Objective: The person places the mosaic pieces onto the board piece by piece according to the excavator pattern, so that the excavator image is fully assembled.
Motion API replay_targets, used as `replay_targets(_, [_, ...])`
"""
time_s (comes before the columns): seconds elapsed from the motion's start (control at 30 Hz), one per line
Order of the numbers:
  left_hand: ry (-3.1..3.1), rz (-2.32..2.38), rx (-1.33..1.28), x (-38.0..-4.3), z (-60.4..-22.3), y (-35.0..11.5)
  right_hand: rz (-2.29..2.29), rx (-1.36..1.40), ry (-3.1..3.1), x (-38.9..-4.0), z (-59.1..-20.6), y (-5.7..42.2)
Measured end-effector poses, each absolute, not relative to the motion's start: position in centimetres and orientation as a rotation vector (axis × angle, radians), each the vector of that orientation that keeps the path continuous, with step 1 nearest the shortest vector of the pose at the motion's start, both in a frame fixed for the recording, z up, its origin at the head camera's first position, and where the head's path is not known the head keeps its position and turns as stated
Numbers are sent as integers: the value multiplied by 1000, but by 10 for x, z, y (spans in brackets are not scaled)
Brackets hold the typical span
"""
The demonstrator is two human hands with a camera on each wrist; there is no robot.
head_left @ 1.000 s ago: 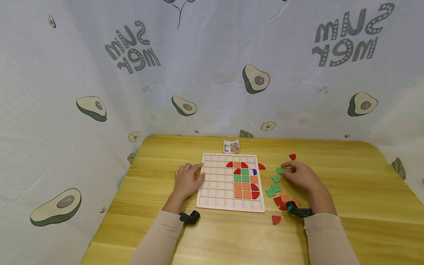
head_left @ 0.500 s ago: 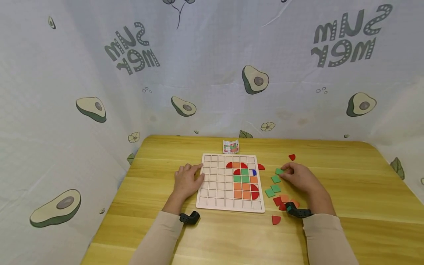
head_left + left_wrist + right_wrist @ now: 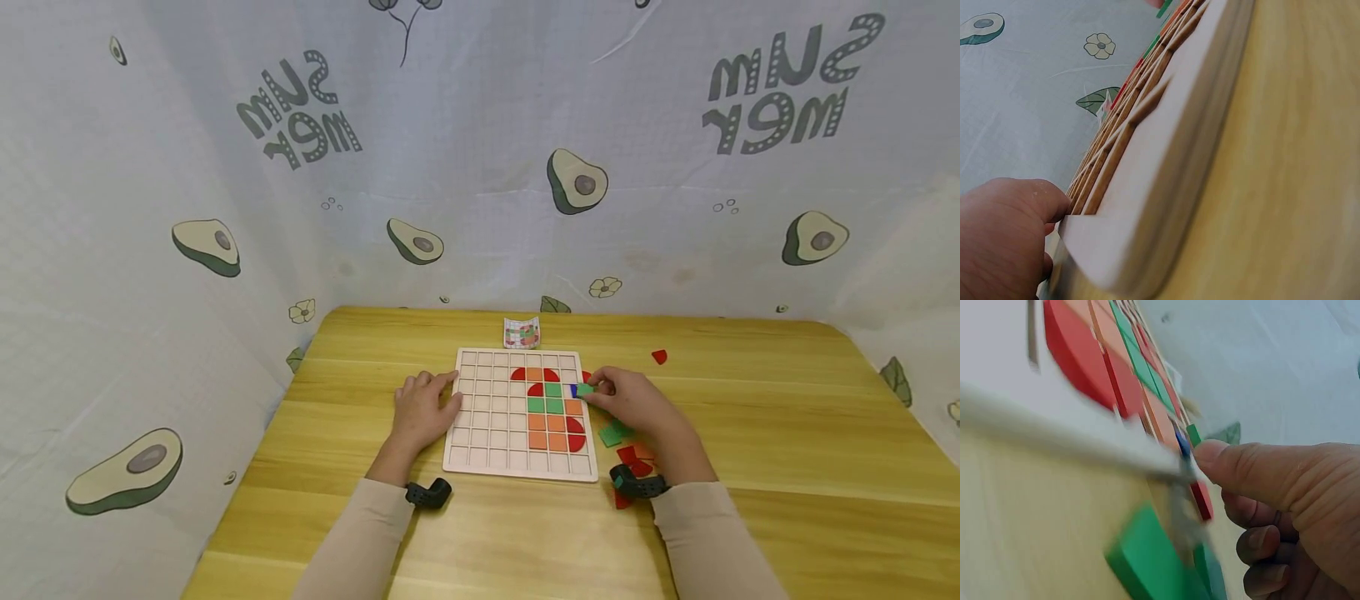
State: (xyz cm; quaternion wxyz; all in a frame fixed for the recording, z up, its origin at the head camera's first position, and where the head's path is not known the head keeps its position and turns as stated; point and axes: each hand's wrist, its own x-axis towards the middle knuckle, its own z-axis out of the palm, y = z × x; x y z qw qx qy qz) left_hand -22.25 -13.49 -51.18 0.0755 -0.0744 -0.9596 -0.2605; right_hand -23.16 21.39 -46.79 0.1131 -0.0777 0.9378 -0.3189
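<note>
My right hand (image 3: 633, 402) pinches a green square tile (image 3: 584, 390) between thumb and fingertips at the right edge of the white grid board (image 3: 480, 460). In the head view the tile partly covers a small blue piece (image 3: 573, 391) in the board; the right wrist view shows the green tile's edge (image 3: 1193, 434) by the thumb tip. My left hand (image 3: 423, 410) rests against the board's left edge, index finger and thumb touching the frame. Orange squares (image 3: 537, 440), green squares (image 3: 536, 405) and red quarter-round pieces (image 3: 576, 442) fill several cells on the board's right half.
Loose green tiles (image 3: 611, 437) and red pieces (image 3: 627, 455) lie right of the board, partly under the right forearm. One red piece (image 3: 659, 357) lies farther back. A small pattern card (image 3: 521, 333) stands behind the board. A printed cloth (image 3: 480, 250) hangs behind the wooden table (image 3: 510, 533).
My right hand has picked up a green tile from the loose pieces and moved left with it to the board's right edge. The left hand has stayed in place.
</note>
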Motion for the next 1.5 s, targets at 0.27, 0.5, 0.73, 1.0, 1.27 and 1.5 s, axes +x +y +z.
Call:
replay_targets(0.27, [-2883, -767, -218, -224, -514, -137, -901, -457, 2723, -235, -469, 161])
replay_targets(0.5, [-2884, -754, -220, -225, -514, -136, -860, -512, 2759, -242, -472, 127])
replay_targets(0.73, [-2903, -744, -220, -225, -511, -135, -798, -397, 2837, -248, -476, 116])
replay_targets(1.0, [-2902, -743, -208, -225, -512, -135, -819, -445, 2845, -245, -472, 122])
replay_targets(1.27, [-2888, -745, -210, -225, -512, -134, -871, -318, 2835, -241, -469, 161])
replay_targets(1.5, [-2890, -746, -203, -225, -514, -135, -880, -210, 2821, -232, -469, 201])
